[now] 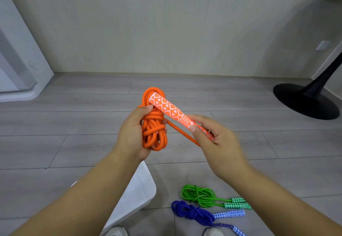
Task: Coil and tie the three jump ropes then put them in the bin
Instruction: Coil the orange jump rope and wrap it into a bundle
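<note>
The left hand [131, 134] was closed around the soft, light orange rope [153, 134] coil, while the right hand [216, 139] fingers [194, 128] pinched its stiff patterned handle [172, 111], the best place to hold.

Your left hand [132, 134] grips the coiled orange rope [154, 124] while your right hand [215, 139] pinches its patterned handle [174, 112] above the floor.

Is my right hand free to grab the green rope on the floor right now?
Probably not yet: the right hand is pinching the orange handle. The green rope lies uncovered below it, so nothing else blocks it.
</note>
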The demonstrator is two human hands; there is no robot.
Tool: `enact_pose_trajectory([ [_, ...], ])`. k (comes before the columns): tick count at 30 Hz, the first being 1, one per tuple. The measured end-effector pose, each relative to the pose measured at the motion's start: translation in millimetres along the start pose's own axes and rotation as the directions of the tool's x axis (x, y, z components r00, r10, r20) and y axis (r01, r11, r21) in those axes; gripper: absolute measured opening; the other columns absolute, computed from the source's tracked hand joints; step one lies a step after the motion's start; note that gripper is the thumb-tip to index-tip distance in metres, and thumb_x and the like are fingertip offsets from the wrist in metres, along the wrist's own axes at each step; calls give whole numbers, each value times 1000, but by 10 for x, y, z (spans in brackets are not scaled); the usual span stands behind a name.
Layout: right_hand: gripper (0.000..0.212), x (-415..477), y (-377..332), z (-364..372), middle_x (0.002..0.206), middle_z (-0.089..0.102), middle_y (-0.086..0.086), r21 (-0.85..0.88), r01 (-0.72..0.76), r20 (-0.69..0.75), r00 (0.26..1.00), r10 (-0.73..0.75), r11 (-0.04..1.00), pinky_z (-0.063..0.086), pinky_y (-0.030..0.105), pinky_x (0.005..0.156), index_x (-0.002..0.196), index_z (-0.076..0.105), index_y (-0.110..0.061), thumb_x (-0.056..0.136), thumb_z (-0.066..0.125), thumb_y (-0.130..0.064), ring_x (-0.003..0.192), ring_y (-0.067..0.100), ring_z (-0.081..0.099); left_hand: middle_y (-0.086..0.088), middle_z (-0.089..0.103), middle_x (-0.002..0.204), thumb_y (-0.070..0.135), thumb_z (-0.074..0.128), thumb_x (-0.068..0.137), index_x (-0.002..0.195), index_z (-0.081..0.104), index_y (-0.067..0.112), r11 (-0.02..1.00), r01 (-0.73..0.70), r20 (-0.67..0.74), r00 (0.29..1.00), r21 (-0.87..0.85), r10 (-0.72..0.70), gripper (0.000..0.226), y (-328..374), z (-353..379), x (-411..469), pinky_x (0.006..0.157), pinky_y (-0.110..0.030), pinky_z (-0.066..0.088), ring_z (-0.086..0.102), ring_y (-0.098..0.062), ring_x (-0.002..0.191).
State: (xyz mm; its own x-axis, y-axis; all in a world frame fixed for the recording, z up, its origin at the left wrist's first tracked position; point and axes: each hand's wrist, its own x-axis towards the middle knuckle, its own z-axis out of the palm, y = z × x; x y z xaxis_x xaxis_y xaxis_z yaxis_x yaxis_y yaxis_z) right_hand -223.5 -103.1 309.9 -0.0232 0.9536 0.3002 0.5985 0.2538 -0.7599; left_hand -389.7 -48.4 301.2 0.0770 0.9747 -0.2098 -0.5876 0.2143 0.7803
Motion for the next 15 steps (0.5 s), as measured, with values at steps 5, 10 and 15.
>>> enact_pose_trajectory([
  [5, 36, 15, 30, -40, 105, 67, -11, -164, 61, -14, 998, -64, 985, 51, 37, 80, 119, 56, -46, 86, 41, -44, 94, 11, 60, -8, 65, 72, 21, 53, 82, 82, 61, 13, 999, 51, 57, 997, -11, -50, 12, 38, -72, 49, 50, -26, 51, 64, -22, 69],
  [10, 45, 32, 86, -92, 85, 65, -2, -297, 170, -22, 983, -184, 940, 51, 38, 60, 126, 55, -40, 86, 35, -47, 72, 20, 59, -9, 67, 79, 24, 76, 56, 90, 63, 12, 989, 147, 201, 970, -23, -139, 39, 134, -192, 53, 51, -28, 52, 70, -22, 71],
  [15, 41, 23, 122, -152, 76, 61, -4, -405, 230, -23, 965, -261, 885, 46, 30, 49, 123, 58, -35, 86, 41, -34, 62, 22, 57, -10, 70, 81, 44, 93, 28, 91, 68, 14, 979, 171, 270, 943, 111, -195, 73, 140, -233, 52, 53, -33, 56, 71, -19, 75],
])
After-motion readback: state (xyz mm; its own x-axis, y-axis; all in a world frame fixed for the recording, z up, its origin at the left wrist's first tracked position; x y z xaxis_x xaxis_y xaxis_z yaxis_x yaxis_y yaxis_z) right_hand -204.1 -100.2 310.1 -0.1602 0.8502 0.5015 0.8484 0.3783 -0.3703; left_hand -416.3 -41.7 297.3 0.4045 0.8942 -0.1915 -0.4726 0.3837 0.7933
